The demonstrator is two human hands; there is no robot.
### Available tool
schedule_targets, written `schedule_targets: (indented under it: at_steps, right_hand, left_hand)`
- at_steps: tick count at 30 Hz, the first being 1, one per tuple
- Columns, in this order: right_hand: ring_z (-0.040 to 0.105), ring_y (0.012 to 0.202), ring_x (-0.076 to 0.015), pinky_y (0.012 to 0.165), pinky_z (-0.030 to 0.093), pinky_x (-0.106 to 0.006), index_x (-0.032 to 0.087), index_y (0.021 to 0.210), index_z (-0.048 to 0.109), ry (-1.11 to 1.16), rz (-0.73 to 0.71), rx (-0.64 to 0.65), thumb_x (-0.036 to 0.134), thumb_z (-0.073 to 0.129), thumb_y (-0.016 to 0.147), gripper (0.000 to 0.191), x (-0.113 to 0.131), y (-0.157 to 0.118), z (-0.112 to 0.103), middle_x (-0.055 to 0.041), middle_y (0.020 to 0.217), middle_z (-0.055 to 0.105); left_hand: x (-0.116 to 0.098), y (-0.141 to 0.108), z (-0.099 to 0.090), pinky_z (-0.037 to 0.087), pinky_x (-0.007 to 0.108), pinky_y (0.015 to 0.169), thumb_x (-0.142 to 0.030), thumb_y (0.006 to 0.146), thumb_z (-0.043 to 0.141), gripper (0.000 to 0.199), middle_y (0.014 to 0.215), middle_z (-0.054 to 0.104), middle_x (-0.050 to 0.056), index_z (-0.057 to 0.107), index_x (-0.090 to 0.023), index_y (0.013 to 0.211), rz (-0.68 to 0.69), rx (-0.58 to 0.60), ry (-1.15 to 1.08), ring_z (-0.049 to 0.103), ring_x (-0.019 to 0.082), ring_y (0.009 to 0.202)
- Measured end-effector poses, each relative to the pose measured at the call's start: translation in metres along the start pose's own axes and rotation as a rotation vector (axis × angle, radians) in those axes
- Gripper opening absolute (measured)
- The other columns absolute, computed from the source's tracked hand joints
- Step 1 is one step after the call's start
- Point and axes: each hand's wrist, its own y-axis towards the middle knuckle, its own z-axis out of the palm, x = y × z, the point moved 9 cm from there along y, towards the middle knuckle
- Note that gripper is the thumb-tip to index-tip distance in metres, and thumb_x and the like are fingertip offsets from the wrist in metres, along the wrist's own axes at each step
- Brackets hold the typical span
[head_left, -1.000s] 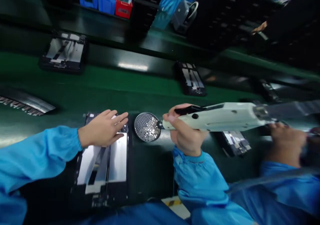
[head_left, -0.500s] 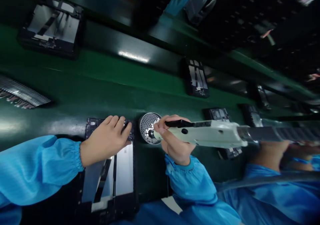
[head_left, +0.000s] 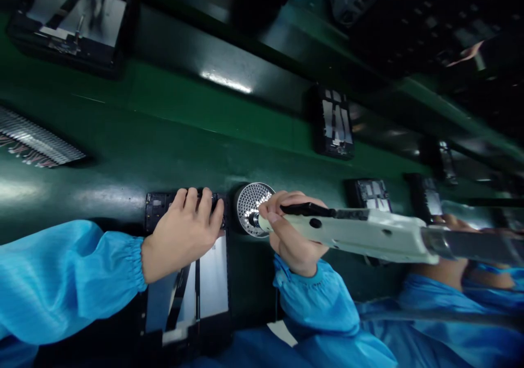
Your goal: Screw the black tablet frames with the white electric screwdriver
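Note:
My left hand (head_left: 186, 231) lies with its fingers apart on the upper end of an opened tablet-like device (head_left: 215, 297). Silvery flat panels and black ribbon strips show in that device's dark frame. My right hand (head_left: 297, 231) is wrapped round a pale electric screwdriver (head_left: 368, 234) with a black lever. The screwdriver lies nearly level, its narrow end pointing left over a round, perforated metal dish (head_left: 249, 199). Whether the tip touches the dish I cannot tell. The dish stands just right of the device.
A stack of similar devices (head_left: 77, 18) stands at the far left, and another stack (head_left: 333, 119) beyond the dish. A row of small parts with wires (head_left: 36, 138) lies on the left. At right, a co-worker's arm (head_left: 446, 267) is close to the screwdriver's cable end.
The view has shifted a little, so the bench things sit farther right. My left fingers are spread slightly more on the device. The screwdriver's narrow end stays at the dish.

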Motion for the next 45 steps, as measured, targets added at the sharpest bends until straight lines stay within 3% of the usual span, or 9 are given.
schedule_targets:
  at_steps: [5, 9, 11, 19, 31, 45]
  right_hand:
    - [0.056, 0.066, -0.0146, 0.054, 0.047, -0.030, 0.031, 0.103, 0.071, -0.015, -0.048, -0.022, 0.007, 0.068, 0.076, 0.036, 0.021, 0.005, 0.002, 0.0022, 0.072, 0.055]
    - [0.053, 0.058, -0.0110, 0.047, 0.045, -0.026, 0.025, 0.097, 0.073, 0.041, -0.171, -0.022, 0.003, 0.067, 0.068, 0.037, 0.055, 0.024, 0.015, 0.0039, 0.068, 0.053]
    - [0.054, 0.060, -0.0108, 0.048, 0.047, -0.026, 0.023, 0.094, 0.074, 0.053, -0.180, -0.027, 0.000, 0.066, 0.066, 0.037, 0.061, 0.033, 0.024, 0.0037, 0.070, 0.055]
    - [0.057, 0.067, -0.0117, 0.054, 0.050, -0.028, 0.023, 0.097, 0.073, 0.052, -0.078, 0.045, -0.002, 0.066, 0.073, 0.036, 0.037, 0.039, 0.049, 0.0032, 0.073, 0.056]
    - [0.057, 0.066, -0.0119, 0.053, 0.049, -0.027, 0.023, 0.095, 0.073, 0.055, -0.038, 0.074, -0.002, 0.064, 0.072, 0.035, 0.030, 0.037, 0.055, 0.0032, 0.073, 0.056]
    - [0.058, 0.067, -0.0132, 0.055, 0.050, -0.029, 0.022, 0.094, 0.069, 0.041, -0.102, 0.140, -0.002, 0.065, 0.073, 0.032, 0.023, 0.033, 0.060, 0.0023, 0.077, 0.057]
  left_hand:
    - [0.000, -0.001, -0.001, 0.054, 0.055, 0.081, -0.035, 0.100, 0.048, 0.044, 0.121, 0.065, 0.030, 0.065, -0.003, 0.126, 0.034, -0.002, -0.059, 0.068, 0.042, 0.100]
    - [0.002, -0.003, 0.000, 0.052, 0.053, 0.086, -0.033, 0.102, 0.042, 0.047, 0.124, 0.064, 0.029, 0.060, -0.002, 0.132, 0.073, 0.060, -0.116, 0.066, 0.042, 0.106]
    - [0.004, -0.003, 0.000, 0.051, 0.052, 0.088, -0.034, 0.103, 0.040, 0.048, 0.126, 0.063, 0.028, 0.058, -0.003, 0.134, 0.073, 0.072, -0.144, 0.065, 0.041, 0.108]
    - [0.002, -0.002, 0.002, 0.050, 0.053, 0.089, -0.031, 0.103, 0.038, 0.048, 0.130, 0.061, 0.029, 0.056, -0.003, 0.137, 0.095, 0.081, -0.145, 0.065, 0.042, 0.111]
    - [0.002, -0.001, 0.003, 0.049, 0.053, 0.087, -0.027, 0.101, 0.039, 0.048, 0.127, 0.062, 0.030, 0.054, 0.000, 0.138, 0.096, 0.095, -0.180, 0.065, 0.042, 0.109]
    - [0.001, -0.001, 0.003, 0.050, 0.052, 0.084, -0.026, 0.102, 0.038, 0.047, 0.121, 0.064, 0.030, 0.056, 0.002, 0.135, 0.089, 0.077, -0.149, 0.066, 0.041, 0.104]
